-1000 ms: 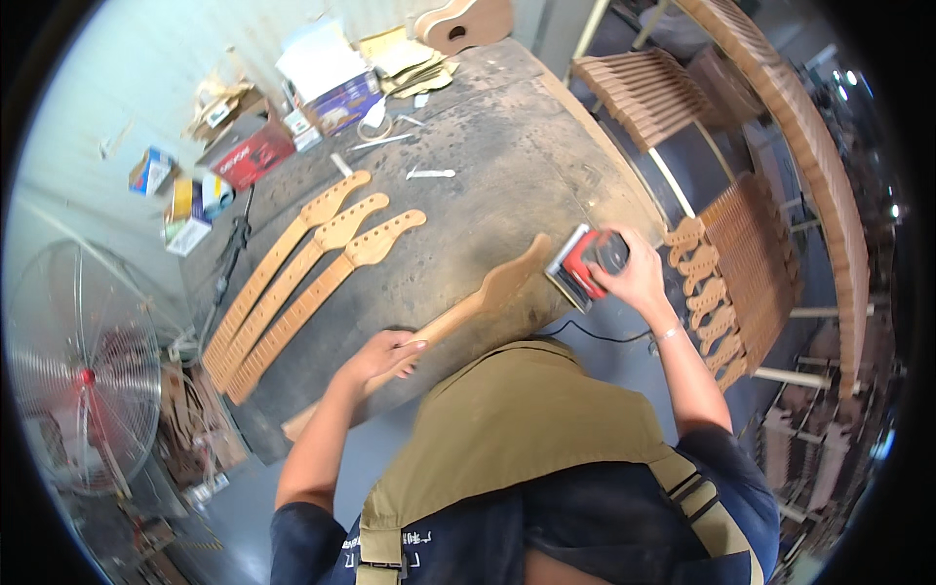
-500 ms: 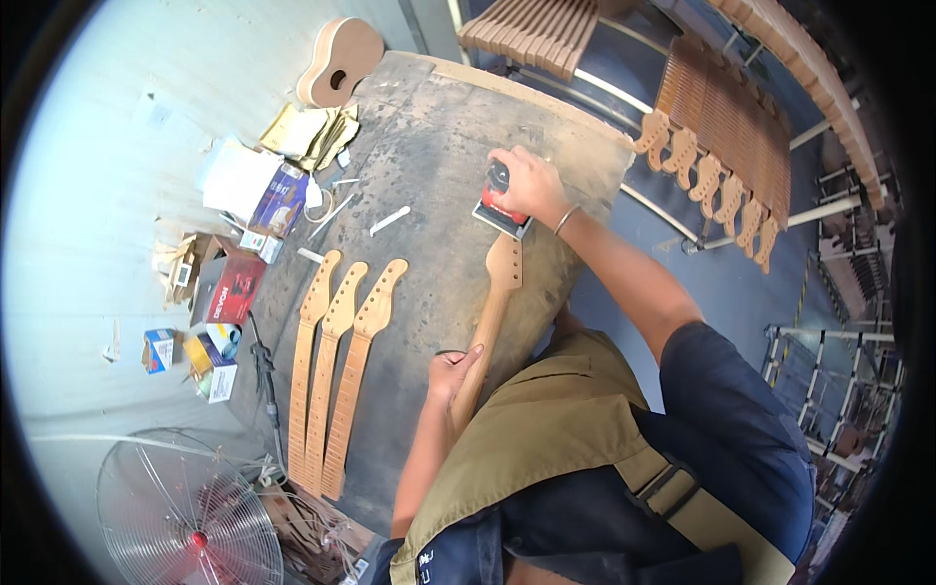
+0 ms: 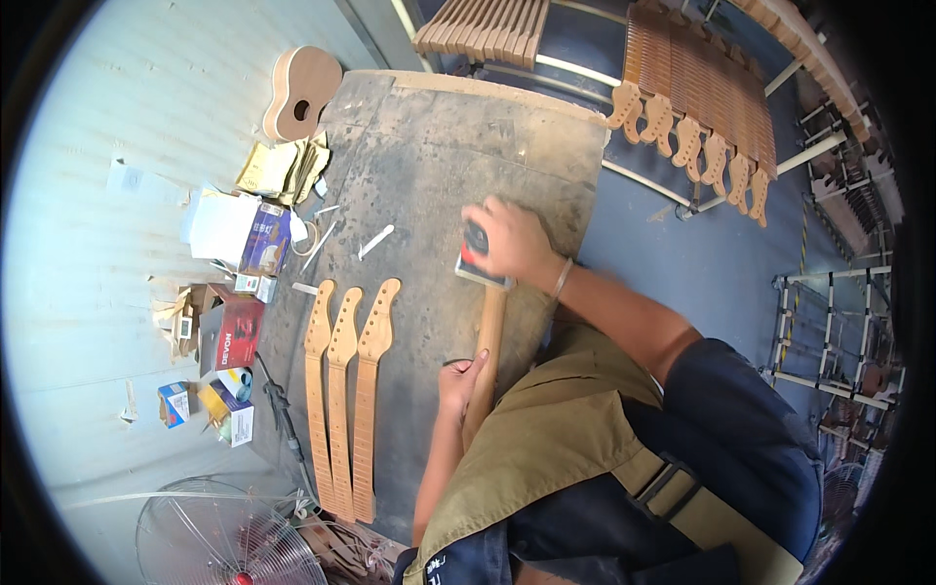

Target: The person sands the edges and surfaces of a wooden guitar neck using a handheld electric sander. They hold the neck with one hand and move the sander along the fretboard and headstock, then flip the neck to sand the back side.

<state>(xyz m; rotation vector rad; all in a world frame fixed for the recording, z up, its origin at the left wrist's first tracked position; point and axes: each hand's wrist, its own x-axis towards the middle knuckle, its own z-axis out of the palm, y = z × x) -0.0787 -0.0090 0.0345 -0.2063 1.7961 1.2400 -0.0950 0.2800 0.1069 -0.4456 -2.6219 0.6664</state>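
The right hand [image 3: 515, 242] lies on top of a red and black palm sander [image 3: 475, 255], fingers wrapped over its body and clamped on it, at the head end of an unfinished wooden guitar neck [image 3: 486, 353] lying on the worn grey tabletop [image 3: 429, 156]. The left hand [image 3: 458, 382] presses against the near part of that neck, fingers curled together along its left edge. Just left, three more guitar necks [image 3: 343, 400] lie side by side, parallel, headstocks pointing away from the person. A small guitar body [image 3: 301, 93] sits at the far left corner of the tabletop, with boxes and papers [image 3: 244, 234] along the left edge. A rack of finished necks [image 3: 697, 107] stands beyond the far right corner, and a floor fan [image 3: 219, 541] stands at lower left.
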